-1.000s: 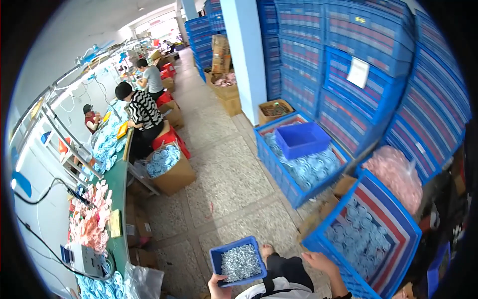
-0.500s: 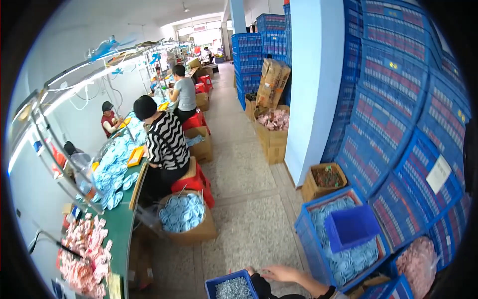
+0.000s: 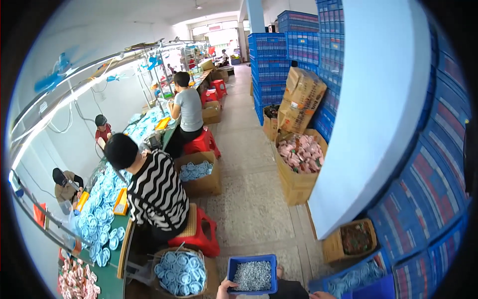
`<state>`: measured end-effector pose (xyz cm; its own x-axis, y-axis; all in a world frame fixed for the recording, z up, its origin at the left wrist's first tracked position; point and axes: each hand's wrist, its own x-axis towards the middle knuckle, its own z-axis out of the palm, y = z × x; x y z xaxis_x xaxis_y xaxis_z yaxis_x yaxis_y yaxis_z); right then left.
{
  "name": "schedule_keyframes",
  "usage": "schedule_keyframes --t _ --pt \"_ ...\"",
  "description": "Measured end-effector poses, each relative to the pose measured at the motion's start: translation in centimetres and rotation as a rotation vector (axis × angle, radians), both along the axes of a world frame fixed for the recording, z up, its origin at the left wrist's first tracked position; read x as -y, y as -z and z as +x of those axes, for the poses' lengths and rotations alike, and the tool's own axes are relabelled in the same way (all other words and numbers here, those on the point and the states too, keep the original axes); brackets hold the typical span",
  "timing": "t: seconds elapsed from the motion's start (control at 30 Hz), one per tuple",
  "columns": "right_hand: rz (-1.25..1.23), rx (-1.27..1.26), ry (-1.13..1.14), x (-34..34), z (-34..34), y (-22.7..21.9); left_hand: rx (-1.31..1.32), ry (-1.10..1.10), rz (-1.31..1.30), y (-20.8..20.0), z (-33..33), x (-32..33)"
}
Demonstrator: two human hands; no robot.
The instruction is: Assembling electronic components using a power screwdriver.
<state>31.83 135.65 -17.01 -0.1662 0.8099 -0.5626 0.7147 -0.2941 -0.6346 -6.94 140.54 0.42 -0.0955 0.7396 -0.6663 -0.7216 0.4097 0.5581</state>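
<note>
A blue plastic bin (image 3: 274, 279) full of small silvery metal pieces (image 3: 252, 275) is held in front of me at the lower edge. My left hand (image 3: 225, 289) grips its left side, thumb over the rim. The single pieces are too small to name. At the lower edge, to the right of the bin, a bit of my right hand (image 3: 321, 295) shows, apart from the bin. Most of its fingers are cut off by the picture's edge. A carton of light-blue round plastic parts (image 3: 180, 271) stands on the floor just left of the bin.
On the left, people sit along a green worktable (image 3: 110, 279) heaped with blue and pink parts. Red stools (image 3: 206, 234) and cartons edge the aisle (image 3: 249, 199). To the right are a pale blue pillar (image 3: 368, 99), a carton of pink parts (image 3: 301, 154) and stacked blue crates (image 3: 413, 199).
I have moved forward along the aisle. The bin has come further into view with my left hand on it. My right hand, fingers spread before, has dropped toward the lower edge.
</note>
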Motion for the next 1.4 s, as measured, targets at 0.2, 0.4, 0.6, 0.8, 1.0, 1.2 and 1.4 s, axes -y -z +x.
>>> schedule_keyframes --t 0.2,0.4,0.6,0.8,1.0,1.2,1.4 --pt "0.108 0.153 -0.394 -34.6 -7.2 -9.8 0.087 -0.22 -0.079 0.6 0.0 -17.5" --pt "0.402 0.046 -0.571 -61.5 -16.9 -14.5 0.052 -0.29 -0.029 2.9 -2.8 -35.5" --pt "0.218 -0.013 -0.771 -79.7 -18.4 -5.2 0.001 -0.353 0.033 2.3 -6.3 -59.4" --pt "0.066 -0.297 -0.138 -93.6 -17.3 -9.5 -0.021 -0.134 0.124 0.6 -9.6 -84.5" --pt "-0.007 -0.701 0.135 -115.4 -18.0 -3.1 0.005 -0.028 0.087 1.6 -10.3 -108.5" --pt "-0.556 -0.965 0.007 -143.0 -26.3 -14.2 0.084 -0.113 0.084 3.6 -12.3 -128.0" --pt "-0.646 -0.746 -0.345 -165.4 -35.7 -15.6 0.017 -0.315 0.071 5.0 -17.5 -145.5"
